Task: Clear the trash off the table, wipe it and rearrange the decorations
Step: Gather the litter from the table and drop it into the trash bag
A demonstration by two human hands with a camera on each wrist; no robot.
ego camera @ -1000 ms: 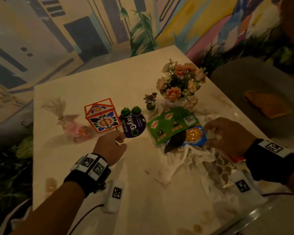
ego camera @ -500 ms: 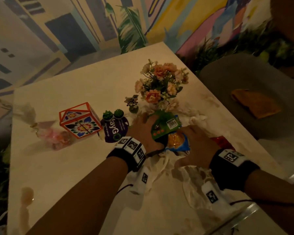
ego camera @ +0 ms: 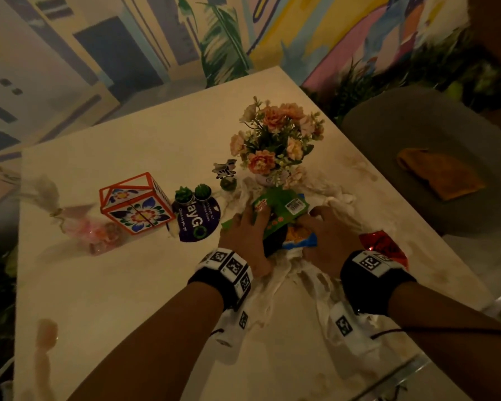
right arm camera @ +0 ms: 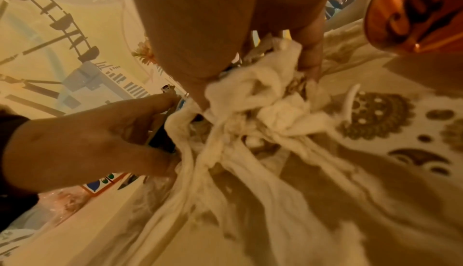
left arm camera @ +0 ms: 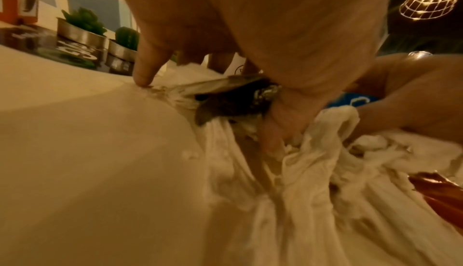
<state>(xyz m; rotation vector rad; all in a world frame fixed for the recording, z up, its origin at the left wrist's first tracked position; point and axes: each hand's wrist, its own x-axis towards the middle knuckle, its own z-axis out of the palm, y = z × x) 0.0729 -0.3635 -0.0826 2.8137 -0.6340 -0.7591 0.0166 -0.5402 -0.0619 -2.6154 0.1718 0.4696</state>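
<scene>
My left hand [ego camera: 245, 237] clutches the green snack wrapper [ego camera: 275, 211] and crumpled tissue [left arm camera: 288, 163]. My right hand [ego camera: 329, 235] grips tissue beside the blue wrapper [ego camera: 300, 241].

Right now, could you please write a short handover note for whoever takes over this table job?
Left hand grips the green wrapper and tissue pile.
Right hand grips the tissue beside the blue snack packet.
Red wrapper lies loose by the right wrist.
Done: trash is bunched together.
Left: lift it off, wipe the table, rearrange the flower vase, patterned box and small cacti.
</scene>
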